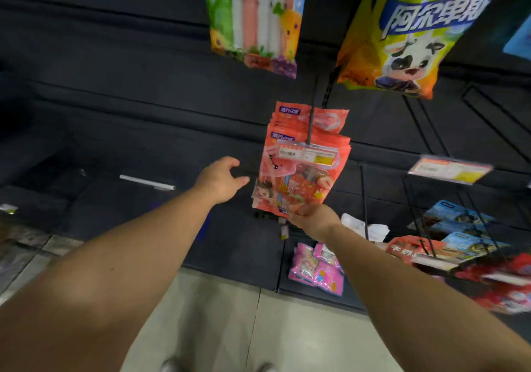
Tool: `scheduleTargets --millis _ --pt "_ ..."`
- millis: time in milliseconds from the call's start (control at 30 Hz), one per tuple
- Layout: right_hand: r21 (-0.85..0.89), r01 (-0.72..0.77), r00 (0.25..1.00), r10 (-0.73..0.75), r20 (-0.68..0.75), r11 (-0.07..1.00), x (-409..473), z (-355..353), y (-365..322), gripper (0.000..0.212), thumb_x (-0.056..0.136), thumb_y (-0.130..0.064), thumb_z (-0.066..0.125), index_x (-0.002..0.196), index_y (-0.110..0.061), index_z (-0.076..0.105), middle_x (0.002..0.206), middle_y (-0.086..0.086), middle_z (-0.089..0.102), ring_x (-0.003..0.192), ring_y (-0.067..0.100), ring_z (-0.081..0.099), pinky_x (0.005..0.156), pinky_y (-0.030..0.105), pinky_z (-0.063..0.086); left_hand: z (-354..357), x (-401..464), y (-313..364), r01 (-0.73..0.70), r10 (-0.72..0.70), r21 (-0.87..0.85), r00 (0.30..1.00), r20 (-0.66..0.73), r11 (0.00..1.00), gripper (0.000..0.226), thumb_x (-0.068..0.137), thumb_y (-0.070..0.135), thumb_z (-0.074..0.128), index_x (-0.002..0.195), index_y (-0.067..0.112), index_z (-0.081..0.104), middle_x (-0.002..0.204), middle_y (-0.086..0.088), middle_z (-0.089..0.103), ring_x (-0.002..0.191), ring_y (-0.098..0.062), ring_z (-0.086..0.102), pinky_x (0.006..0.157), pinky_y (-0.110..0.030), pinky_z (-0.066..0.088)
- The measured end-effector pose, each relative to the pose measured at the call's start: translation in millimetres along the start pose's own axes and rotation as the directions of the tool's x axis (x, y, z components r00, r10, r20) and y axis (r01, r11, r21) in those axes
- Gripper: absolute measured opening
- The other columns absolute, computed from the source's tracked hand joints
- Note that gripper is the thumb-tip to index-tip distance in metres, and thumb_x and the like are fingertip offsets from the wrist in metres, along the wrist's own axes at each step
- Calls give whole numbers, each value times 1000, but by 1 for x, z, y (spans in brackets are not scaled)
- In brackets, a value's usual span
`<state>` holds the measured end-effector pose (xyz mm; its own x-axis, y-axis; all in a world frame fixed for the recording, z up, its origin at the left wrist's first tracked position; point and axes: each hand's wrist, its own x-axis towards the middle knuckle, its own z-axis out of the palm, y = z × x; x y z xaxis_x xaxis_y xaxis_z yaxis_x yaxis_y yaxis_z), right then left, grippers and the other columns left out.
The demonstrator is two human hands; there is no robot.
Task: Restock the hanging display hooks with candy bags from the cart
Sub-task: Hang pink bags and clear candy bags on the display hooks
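Right hand (311, 217) grasps the lower edge of the red candy bags (301, 170) on the hook (310, 125); left hand (221, 180) hovers beside them, fingers released

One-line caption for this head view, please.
Right hand holds the bottom of the orange-red candy bags hanging on a hook; left hand open beside them.

Light: I see dim, even indoor light.
Blur: soft motion smear throughout.
Edges: my wide lens bends them.
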<state>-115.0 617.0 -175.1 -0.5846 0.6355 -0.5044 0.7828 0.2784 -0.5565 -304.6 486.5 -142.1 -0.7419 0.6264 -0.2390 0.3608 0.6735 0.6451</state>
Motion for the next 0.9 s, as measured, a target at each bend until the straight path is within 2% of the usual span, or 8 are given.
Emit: scheduleTargets --millis 33,100,233,333,400,500,700,900 --pt "-41 56 998 -55 22 998 -1 13 -10 36 90 -42 65 119 -20 66 112 5 69 101 26 64 76 25 46 -4 -6 -12 10 -12 117 1000 15 993 61 91 41 67 145 22 46 147 -4 51 131 -26 51 109 -40 42" --pt "-160 152 988 -144 60 975 -4 36 -37 46 92 -43 61 132 -20 59 122 7 66 108 29 63 81 28 47 -16 -19 -36 24 -39 295 998 43 955 66 92 48 62 150 25 38 152 -5 45 136 -29 45 110 -42 40" --pt "-279 291 956 -267 122 915 -18 85 -112 59 94 -43 59 146 -20 43 142 5 55 128 26 54 101 31 44 -57 -46 -98 106 -121 404 993 13 908 71 91 56 58 152 27 34 157 -3 39 142 -27 38 114 -41 35" --pt "-368 385 923 -349 162 846 -27 137 -178 63 92 -48 58 148 -27 39 143 3 53 129 27 51 103 39 46 -107 -69 -160 164 -150 421 986 -68 892 69 90 58 58 149 28 39 153 0 44 140 -24 42 113 -40 36" --pt "-424 458 889 -412 200 781 -37 183 -228 62 88 -52 58 145 -31 42 138 4 56 125 29 53 101 43 48 -146 -88 -207 232 -195 426 972 -130 874 70 90 58 57 150 29 38 154 2 42 141 -23 39 115 -40 33" --pt "-473 564 824 -502 265 677 -70 258 -309 60 90 -49 58 144 -29 43 140 8 53 129 31 49 104 44 45 -211 -123 -285 356 -295 423 933 -204 833 73 90 61 54 152 30 33 156 1 39 143 -26 36 113 -42 31" --pt "-463 737 669 -630 395 492 -134 404 -453 68 90 -53 56 148 -26 35 150 8 43 138 31 40 109 44 39 -325 -205 -421 563 -466 333 821 -330 757 64 88 59 54 143 27 43 146 -9 47 135 -33 43 108 -46 35" --pt "-453 808 577 -662 477 377 -169 498 -536 64 89 -53 56 145 -29 37 144 8 47 130 31 46 103 42 43 -393 -253 -505 679 -571 249 724 -389 691 73 91 61 52 151 24 32 156 -9 36 142 -33 33 115 -49 28"
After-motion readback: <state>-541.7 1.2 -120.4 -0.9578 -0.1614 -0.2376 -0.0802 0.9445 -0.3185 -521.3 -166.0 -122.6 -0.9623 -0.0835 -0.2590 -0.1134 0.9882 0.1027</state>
